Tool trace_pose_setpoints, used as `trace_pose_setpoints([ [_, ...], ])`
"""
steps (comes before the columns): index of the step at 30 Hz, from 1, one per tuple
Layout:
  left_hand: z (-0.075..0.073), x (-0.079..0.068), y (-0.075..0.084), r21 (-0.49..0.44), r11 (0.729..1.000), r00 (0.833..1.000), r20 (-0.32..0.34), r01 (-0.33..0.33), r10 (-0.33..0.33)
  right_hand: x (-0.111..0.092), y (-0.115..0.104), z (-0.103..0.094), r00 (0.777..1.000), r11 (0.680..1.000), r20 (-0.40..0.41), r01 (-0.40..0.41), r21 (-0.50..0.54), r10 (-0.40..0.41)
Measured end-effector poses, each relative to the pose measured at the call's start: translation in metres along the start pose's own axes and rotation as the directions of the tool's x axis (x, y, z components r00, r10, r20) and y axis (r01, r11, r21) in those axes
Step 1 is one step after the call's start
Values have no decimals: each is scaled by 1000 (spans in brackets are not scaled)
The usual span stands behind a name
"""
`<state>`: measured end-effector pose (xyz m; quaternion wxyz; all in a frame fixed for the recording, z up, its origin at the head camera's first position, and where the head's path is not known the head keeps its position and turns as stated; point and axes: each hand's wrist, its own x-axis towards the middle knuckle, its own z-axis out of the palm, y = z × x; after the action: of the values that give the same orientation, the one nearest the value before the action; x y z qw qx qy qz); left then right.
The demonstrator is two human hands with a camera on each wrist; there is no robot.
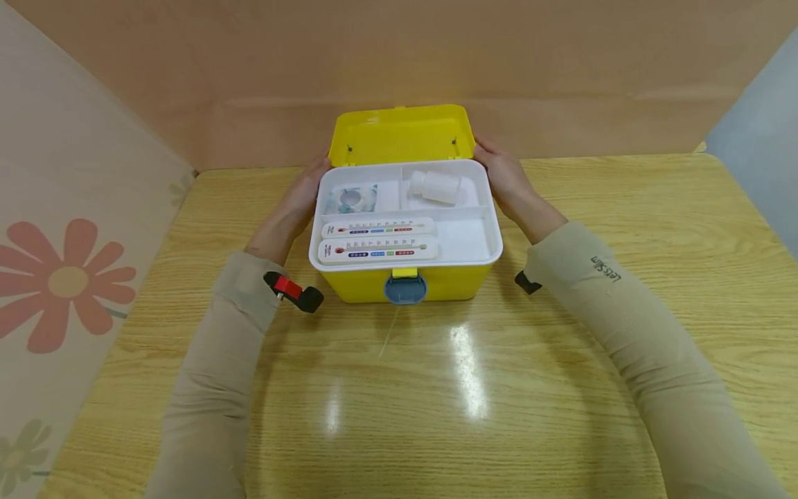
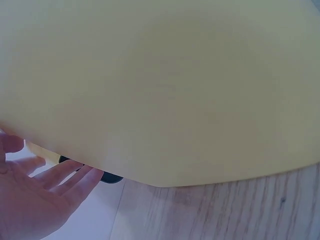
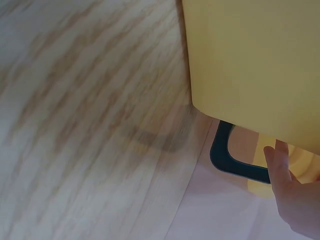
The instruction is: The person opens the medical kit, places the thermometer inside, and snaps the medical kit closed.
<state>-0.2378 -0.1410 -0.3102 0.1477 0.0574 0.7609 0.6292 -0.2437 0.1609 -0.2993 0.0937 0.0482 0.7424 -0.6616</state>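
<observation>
A yellow box [image 1: 405, 285] stands on the table with its yellow lid [image 1: 402, 135] raised at the back. Its white tray [image 1: 464, 235] has three compartments. Two thermometers [image 1: 380, 249] lie in the front one, a white bottle [image 1: 436, 186] on its side at back right, and a clear packet [image 1: 358, 199] with a round item at back left. My left hand [image 1: 303, 194] touches the box's back left corner, fingers extended in the left wrist view. At the back right, my right hand [image 1: 514, 181] touches the lid's side, its fingers fairly straight. Some fingertips are hidden.
A blue-grey latch [image 1: 405, 290] hangs at the box's front. Behind the box, a dark handle [image 3: 235, 167] shows in the right wrist view. The wooden table [image 1: 399, 416] meets a brown back wall [image 1: 399, 55] and a flower-patterned panel [image 1: 62, 173] at left.
</observation>
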Motion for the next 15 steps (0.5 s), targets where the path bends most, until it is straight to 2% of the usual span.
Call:
trace_pose_setpoints([
  [6,0,2,0,-46,999,1000,-21,-24,23,-1,0,-1,999,995,31,30,94,-33],
  [10,0,4,1,-43,999,999,-37,-34,32,-1,0,0,998,987,41,37,158,-44],
  [15,-1,2,2,-19,1000,999,-54,-6,5,-2,1,1,998,986,44,47,159,-55],
])
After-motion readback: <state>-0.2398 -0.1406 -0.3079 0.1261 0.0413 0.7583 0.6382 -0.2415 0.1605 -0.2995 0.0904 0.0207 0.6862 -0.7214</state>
